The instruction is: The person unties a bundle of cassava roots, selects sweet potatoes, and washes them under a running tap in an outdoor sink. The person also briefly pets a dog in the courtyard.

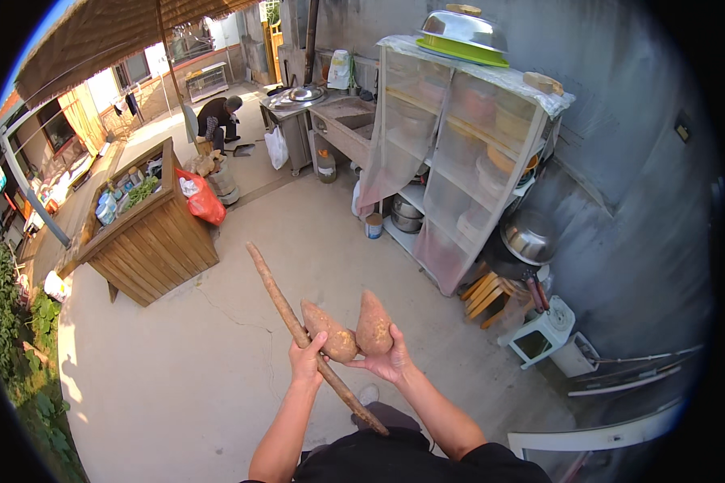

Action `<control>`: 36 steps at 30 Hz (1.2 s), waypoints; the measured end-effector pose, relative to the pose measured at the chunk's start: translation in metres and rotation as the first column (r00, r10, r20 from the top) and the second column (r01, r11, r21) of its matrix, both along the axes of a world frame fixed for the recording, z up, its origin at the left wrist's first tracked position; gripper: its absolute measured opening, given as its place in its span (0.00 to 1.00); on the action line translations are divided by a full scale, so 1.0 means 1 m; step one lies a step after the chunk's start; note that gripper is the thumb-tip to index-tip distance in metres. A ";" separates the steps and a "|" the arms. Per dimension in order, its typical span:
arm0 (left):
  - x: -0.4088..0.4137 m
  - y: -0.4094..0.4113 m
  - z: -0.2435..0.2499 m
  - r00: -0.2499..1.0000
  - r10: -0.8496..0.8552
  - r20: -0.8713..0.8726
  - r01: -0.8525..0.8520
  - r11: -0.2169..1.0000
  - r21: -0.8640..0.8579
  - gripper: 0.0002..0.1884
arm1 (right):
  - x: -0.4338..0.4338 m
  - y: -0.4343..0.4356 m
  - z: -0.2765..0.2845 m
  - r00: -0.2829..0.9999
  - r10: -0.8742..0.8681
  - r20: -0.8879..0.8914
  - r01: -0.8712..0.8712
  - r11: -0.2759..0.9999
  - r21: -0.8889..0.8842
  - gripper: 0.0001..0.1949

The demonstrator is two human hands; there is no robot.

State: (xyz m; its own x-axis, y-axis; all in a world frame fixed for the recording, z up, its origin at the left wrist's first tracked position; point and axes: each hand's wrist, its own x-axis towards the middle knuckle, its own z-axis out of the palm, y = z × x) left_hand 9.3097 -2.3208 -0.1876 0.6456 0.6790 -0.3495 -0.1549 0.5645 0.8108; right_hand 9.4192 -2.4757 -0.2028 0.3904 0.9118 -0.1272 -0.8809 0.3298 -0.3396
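My left hand [306, 361] is wrapped around a long brown root like a yam [281, 300], which slants from upper left down towards my waist. Against the thumb of that hand lies a sweet potato [332, 332], its skin reddish brown with pale patches. My right hand [388, 362] cradles a second sweet potato [373, 323], pointed end up, and its fingertips reach under the first one. Both tubers sit side by side in front of my body, above the concrete floor. The undersides of the tubers are hidden by my fingers.
A wood-slatted counter [157, 259] stands ahead on the left, a red plastic bag [202, 199] beside it. On the right is a curtained shelf [459, 163], then a plastic stool [544, 329]. Farther off, a person [217, 118] bends low near a metal stove [293, 133].
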 end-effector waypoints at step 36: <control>0.932 0.645 0.008 0.660 -0.639 -0.394 0.746 0.619 0.246 0.23 | 0.823 0.593 -0.050 0.933 -0.350 -0.086 0.348 0.937 -0.039 0.55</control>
State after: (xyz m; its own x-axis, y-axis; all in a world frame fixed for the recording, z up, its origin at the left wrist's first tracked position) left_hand 10.2417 -1.6761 -0.1791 0.9024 0.1672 -0.3971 0.3894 0.0784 0.9177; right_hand 10.2420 -1.8827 -0.2530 0.6693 0.7167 -0.1959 -0.7390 0.6151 -0.2748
